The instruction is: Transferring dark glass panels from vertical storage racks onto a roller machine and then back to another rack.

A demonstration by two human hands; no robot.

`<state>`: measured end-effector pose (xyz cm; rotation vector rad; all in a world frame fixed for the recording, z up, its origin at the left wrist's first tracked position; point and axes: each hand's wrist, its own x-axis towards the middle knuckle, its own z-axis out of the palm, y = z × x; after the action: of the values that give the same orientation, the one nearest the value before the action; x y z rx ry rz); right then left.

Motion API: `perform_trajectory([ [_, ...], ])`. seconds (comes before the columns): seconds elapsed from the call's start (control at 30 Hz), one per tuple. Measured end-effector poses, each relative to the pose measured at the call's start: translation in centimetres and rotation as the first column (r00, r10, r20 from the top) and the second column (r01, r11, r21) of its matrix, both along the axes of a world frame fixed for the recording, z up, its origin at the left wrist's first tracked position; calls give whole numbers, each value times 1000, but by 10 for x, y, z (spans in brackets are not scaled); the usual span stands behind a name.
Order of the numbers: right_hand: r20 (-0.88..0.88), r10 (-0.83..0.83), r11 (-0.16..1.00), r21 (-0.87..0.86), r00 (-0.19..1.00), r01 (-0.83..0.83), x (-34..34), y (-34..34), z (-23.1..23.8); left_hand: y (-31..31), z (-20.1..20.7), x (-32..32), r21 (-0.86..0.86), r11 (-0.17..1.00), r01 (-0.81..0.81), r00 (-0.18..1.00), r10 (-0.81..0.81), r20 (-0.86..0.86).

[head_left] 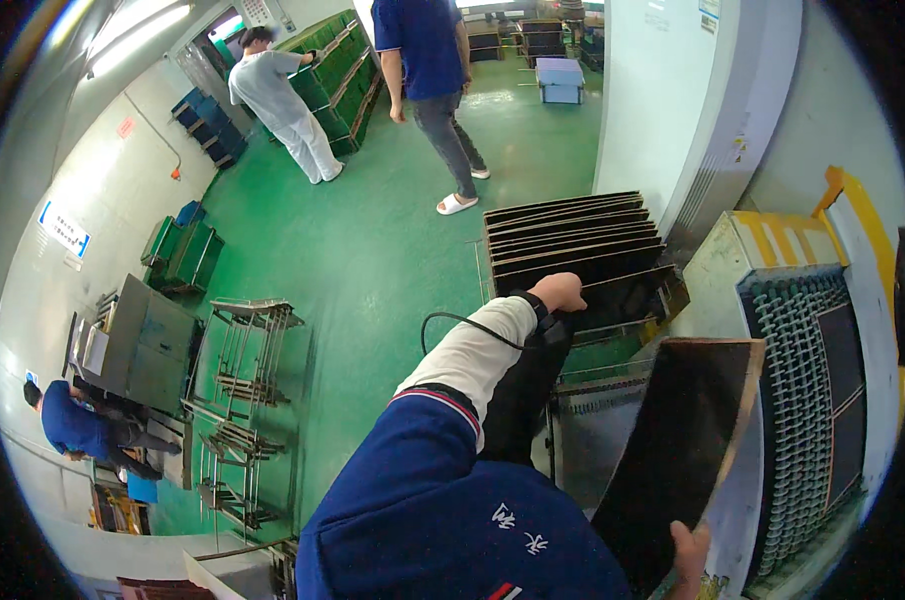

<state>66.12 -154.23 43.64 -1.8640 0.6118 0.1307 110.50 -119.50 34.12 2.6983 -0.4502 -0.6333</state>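
My left hand point(560, 292), with a black band and cable at the wrist, is closed at the near end of a rack of upright thin black panels point(573, 235). Its curled fingers are on the top edge of the nearest panel point(623, 290), and the fingertips are partly hidden. At the lower right, my right hand point(689, 552) grips the edge of another black panel point(673, 430), a large tilted sheet with a brown border. This sheet stands between my body and a conveyor machine point(798, 390) with rows of rollers, where more dark panels point(843, 350) lie.
A metal ledge point(598, 430) lies beside the held panel. Metal rack frames point(243, 390) stand to the left on the green floor point(373, 260). One person in blue point(423, 60) walks ahead; another in white point(278, 95) is at green crates point(338, 80). A third person point(83, 415) works far left.
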Motion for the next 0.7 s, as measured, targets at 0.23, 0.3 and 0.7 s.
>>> perform_trajectory([
  [0.23,195,-514,834,343,836,433,6,-36,-6,-3,15,-14,-58,998,10,993,-3,119],
  [0.3,159,-613,739,462,774,491,16,-31,2,-3,11,-18,-107,994,17,976,6,216],
  [0.7,146,-646,618,676,749,401,46,-29,-26,-71,20,-116,-681,713,-166,860,-234,-455],
])
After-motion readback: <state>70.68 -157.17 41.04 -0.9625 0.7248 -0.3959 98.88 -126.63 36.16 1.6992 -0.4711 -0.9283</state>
